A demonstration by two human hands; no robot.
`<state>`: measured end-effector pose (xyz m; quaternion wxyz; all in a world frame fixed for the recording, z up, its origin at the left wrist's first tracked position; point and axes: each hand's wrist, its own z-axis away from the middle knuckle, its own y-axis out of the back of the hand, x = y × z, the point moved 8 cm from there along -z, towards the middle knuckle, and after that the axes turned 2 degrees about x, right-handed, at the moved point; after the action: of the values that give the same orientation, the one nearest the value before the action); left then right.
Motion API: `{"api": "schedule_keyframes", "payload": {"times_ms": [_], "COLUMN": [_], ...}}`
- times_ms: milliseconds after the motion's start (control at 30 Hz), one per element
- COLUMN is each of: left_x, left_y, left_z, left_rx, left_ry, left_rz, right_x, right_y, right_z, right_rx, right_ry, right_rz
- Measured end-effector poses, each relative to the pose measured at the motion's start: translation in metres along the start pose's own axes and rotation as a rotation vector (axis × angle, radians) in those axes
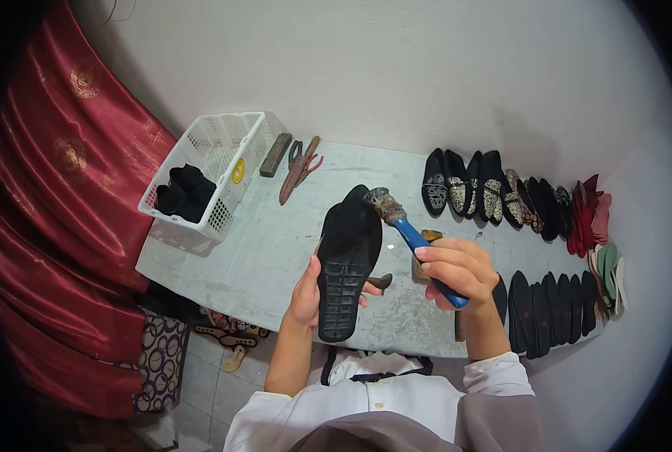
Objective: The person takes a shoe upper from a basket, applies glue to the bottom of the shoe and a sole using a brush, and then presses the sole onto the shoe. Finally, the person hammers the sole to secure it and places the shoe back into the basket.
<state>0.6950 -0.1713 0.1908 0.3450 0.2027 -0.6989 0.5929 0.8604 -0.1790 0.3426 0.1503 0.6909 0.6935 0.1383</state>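
I note a desk (215, 267); above it, the left hand (306, 292) clasps a black shoe (349, 245), apparently to present its gridded side; the right hand (460, 269) wraps a blue-handled brush (411, 235), tip at the shoe's far end.

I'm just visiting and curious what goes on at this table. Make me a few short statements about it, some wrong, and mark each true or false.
1. The right hand holds a brush with a blue handle. True.
2. Nothing but the brush is being held. False: the left hand holds a black shoe.
3. Black things lie in the white basket. True.
4. A green cloth hangs at the picture's left. False: the curtain there is red.
5. Patterned shoes stand in a row on the table. True.
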Motion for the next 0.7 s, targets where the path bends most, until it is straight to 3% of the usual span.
{"api": "schedule_keyframes", "payload": {"times_ms": [67, 167, 300, 467, 600, 700], "left_x": [0.0, 0.003, -0.002, -0.008, 0.006, 0.009], "left_y": [-0.001, 0.006, 0.013, 0.04, 0.017, 0.02], "left_z": [0.0, 0.002, 0.002, -0.004, -0.008, -0.01], "left_rx": [-0.041, 0.055, -0.004, 0.064, 0.074, 0.158], "left_ry": [-0.02, -0.026, 0.016, 0.018, -0.048, -0.085], "left_rz": [0.091, 0.074, 0.141, 0.187, 0.25, 0.27], "right_x": [-0.006, -0.031, 0.009, -0.025, 0.006, -0.017], "right_y": [-0.007, -0.025, -0.011, -0.044, -0.03, -0.046], "right_z": [-0.001, -0.001, -0.005, 0.0, 0.001, 0.007], "right_rx": [-0.029, -0.141, -0.001, -0.128, -0.035, -0.145], "right_ry": [0.014, 0.144, -0.028, 0.126, -0.016, 0.017], "right_rz": [-0.033, -0.003, 0.11, -0.097, 0.004, -0.215]}}
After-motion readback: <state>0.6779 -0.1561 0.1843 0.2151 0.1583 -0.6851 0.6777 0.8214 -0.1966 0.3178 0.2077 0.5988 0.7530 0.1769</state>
